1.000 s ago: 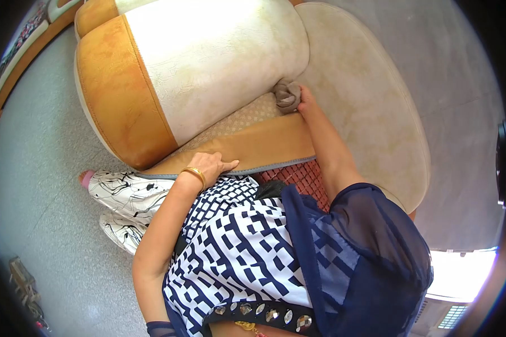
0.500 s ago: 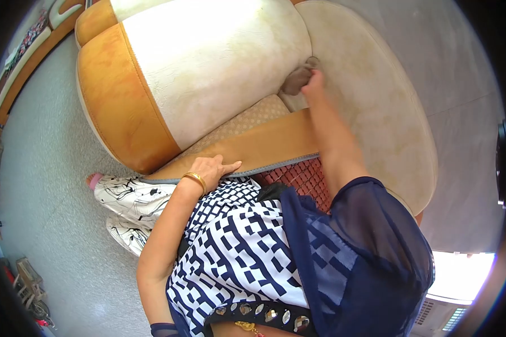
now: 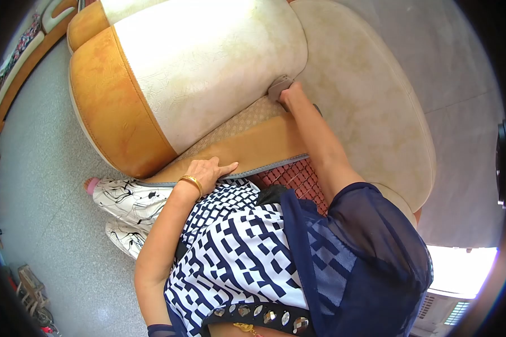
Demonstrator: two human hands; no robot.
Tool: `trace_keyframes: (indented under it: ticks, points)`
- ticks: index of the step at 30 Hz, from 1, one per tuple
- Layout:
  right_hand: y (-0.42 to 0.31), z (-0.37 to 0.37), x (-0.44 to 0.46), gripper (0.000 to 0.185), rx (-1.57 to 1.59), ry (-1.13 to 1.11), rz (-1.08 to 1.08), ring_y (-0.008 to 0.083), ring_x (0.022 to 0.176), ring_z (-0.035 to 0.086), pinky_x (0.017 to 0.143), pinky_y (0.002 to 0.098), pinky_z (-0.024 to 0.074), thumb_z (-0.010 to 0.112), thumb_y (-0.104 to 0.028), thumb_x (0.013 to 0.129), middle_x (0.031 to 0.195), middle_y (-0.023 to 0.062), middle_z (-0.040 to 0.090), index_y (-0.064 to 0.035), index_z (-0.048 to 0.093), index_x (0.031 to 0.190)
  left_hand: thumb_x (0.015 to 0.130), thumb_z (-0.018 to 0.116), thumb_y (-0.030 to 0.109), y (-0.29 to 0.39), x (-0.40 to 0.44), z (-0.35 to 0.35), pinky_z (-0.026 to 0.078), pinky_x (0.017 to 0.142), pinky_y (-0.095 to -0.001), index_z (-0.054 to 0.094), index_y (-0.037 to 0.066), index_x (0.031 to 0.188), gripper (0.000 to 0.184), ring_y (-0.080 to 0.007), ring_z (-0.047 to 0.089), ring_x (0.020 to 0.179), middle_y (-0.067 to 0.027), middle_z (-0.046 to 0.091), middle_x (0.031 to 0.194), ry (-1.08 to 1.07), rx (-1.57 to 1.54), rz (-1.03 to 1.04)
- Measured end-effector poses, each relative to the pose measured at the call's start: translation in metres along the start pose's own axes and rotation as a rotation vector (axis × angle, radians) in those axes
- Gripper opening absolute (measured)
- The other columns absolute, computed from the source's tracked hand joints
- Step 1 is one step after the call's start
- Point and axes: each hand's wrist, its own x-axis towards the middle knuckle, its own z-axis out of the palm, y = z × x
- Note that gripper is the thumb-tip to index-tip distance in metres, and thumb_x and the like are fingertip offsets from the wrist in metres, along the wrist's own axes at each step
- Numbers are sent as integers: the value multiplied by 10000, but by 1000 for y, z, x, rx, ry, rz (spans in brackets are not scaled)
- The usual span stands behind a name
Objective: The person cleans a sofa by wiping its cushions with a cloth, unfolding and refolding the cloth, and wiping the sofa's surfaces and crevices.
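Observation:
My right hand (image 3: 290, 94) is closed on a grey-brown cloth (image 3: 278, 86). The cloth lies in the corner where the cream and orange sofa cushion (image 3: 213, 62) meets the beige side panel (image 3: 371, 101). Lying flat with fingers stretched, my left hand (image 3: 207, 171) rests on a tan flap (image 3: 253, 143) with a grey zipper-like edge. Between flap and cushion shows a strip of patterned beige fabric (image 3: 230, 124). A red, woven-looking surface (image 3: 298, 180) appears below the flap, partly hidden by my right arm.
Speckled grey floor (image 3: 56, 168) spreads to the left. Another wood-trimmed seat (image 3: 25, 73) stands at the upper left. Wooden items (image 3: 32, 289) sit at the lower left edge, and a slatted pale object (image 3: 441, 309) is at the lower right.
My right hand has moved the cloth left and slightly down, along the seam beside the cushion. My left hand stays on the flap; the view has shifted slightly.

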Motion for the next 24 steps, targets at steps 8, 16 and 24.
trace_keyframes:
  ticks: [8, 16, 24]
  points:
    - [-36, 34, -90, 413, 176, -20, 232, 259, 998, 587, 871, 472, 487, 298, -283, 957, 1151, 127, 581, -32, 531, 1187, 761, 542, 4, -1, 0, -1, 485, 702, -401, 483, 374, 1337, 687, -298, 609, 828, -133, 558, 892, -10, -34, -19]
    - [-130, 72, -47, 320, -266, -565, -719, 372, 987, 575, 849, 522, 469, 460, -163, 881, 1054, 221, 598, 37, 568, 1107, 766, 542, 5, -4, 2, 0, 485, 698, -402, 481, 386, 1336, 688, -293, 606, 816, -126, 552, 871, 22, -71, -30]
    - [-13, -35, 19, 444, -1639, 327, -1265, 385, 1089, 473, 924, 469, 396, 604, -187, 778, 1225, 247, 472, -75, 510, 1197, 750, 558, -9, -3, 0, 3, 482, 681, -401, 503, 398, 1314, 697, -283, 601, 797, -112, 546, 856, 58, -77, -49]
